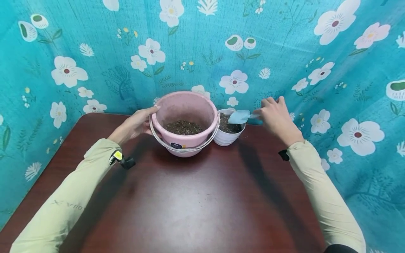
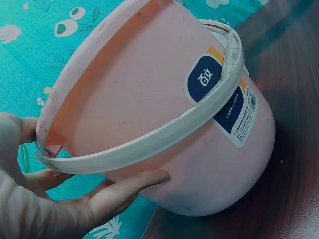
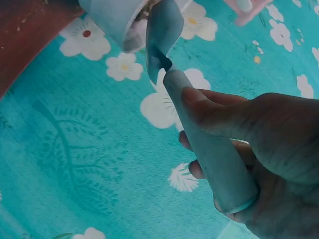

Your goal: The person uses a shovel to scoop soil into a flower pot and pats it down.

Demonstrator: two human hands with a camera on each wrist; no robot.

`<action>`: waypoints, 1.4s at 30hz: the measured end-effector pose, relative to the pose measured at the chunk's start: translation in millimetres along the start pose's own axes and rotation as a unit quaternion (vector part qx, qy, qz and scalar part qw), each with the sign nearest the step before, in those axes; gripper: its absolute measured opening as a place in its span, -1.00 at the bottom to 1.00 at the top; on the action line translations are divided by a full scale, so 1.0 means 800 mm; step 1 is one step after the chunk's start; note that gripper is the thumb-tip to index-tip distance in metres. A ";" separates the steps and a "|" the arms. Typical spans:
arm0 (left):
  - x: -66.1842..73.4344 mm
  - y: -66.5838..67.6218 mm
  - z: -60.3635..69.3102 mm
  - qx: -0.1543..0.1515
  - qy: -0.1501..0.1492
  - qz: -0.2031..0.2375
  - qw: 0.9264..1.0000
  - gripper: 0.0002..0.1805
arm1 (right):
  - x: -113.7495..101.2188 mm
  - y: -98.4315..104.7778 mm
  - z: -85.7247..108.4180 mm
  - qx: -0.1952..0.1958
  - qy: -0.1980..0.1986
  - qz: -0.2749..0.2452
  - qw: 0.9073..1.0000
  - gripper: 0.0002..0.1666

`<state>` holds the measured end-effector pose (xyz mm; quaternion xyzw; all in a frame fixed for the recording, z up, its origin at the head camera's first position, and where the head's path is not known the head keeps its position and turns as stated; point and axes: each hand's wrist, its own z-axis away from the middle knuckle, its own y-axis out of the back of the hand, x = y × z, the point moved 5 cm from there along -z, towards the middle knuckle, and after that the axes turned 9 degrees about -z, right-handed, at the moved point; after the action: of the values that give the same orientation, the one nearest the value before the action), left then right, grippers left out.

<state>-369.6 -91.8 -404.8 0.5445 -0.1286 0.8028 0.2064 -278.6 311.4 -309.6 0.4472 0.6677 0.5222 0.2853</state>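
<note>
A pink bucket [image 1: 188, 103] with dark soil [image 1: 183, 128] inside stands at the far side of the table. My left hand [image 1: 136, 123] holds it at the left rim; in the left wrist view, fingers [image 2: 132, 186] lie against its outer wall, below the white handle [image 2: 149, 142]. Just right of the bucket is a small white flowerpot [image 1: 225, 138], also containing soil. Over the pot's right part is the blade of a light blue hand trowel [image 1: 239, 116]. My right hand [image 1: 276, 116] grips the trowel's thick grip [image 3: 209, 154]. The blade's inner face is partly hidden.
A dark reddish-brown table [image 1: 183, 200] carries the bucket and pot. Close behind them hangs a teal flowered curtain [image 1: 190, 45], which also runs down the right side.
</note>
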 end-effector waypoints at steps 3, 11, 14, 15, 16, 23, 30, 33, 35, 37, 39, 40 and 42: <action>0.000 -0.003 -0.003 0.000 0.000 0.003 1.000 -0.29 | -0.003 0.000 -0.003 -0.031 0.000 0.015 0.999 -0.74; 0.000 -0.003 0.001 -0.003 -0.002 0.010 1.000 -0.27 | -0.007 0.007 -0.022 -0.047 -0.006 0.016 0.999 -0.79; -0.001 -0.002 0.002 0.001 -0.008 0.009 1.000 -0.29 | -0.006 0.003 -0.027 -0.045 -0.018 -0.031 0.998 -0.80; -0.002 -0.002 0.002 0.001 -0.009 0.008 1.000 -0.29 | -0.006 -0.001 -0.027 -0.056 -0.024 -0.053 0.997 -0.78; -0.002 -0.003 0.002 0.000 -0.011 0.007 1.000 -0.30 | -0.006 -0.007 -0.027 -0.070 -0.031 -0.072 0.994 -0.77; -0.001 -0.004 0.000 0.011 -0.013 0.006 1.000 -0.34 | -0.005 -0.025 -0.021 -0.115 -0.056 -0.101 0.987 -0.73; 0.000 -0.001 0.002 0.012 -0.015 0.006 1.000 -0.32 | -0.021 -0.022 -0.019 -0.106 -0.028 -0.062 0.992 -0.75; 0.001 0.000 0.003 0.012 -0.016 0.014 1.000 -0.33 | -0.020 -0.023 -0.020 -0.115 -0.019 -0.063 0.991 -0.77; 0.002 0.000 0.003 0.013 -0.016 0.015 1.000 -0.34 | -0.010 -0.019 -0.022 -0.099 -0.019 -0.065 0.993 -0.77; 0.001 -0.001 0.002 0.013 -0.015 0.013 1.000 -0.33 | 0.002 -0.015 -0.024 -0.079 -0.023 -0.074 0.994 -0.78; 0.001 -0.002 0.002 0.015 -0.014 0.011 1.000 -0.33 | 0.013 -0.016 -0.026 -0.076 -0.028 -0.084 0.993 -0.75; 0.000 -0.002 0.001 0.015 -0.012 0.010 1.000 -0.33 | 0.017 -0.019 -0.026 -0.083 -0.028 -0.087 0.992 -0.74; -0.001 -0.002 0.002 0.015 -0.010 0.006 1.000 -0.32 | 0.025 -0.026 -0.026 -0.100 -0.028 -0.095 0.990 -0.72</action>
<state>-367.1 -91.0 -404.8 0.5550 -0.1220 0.8003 0.1917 -311.0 319.0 -322.1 0.3651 0.6433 0.5442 0.3959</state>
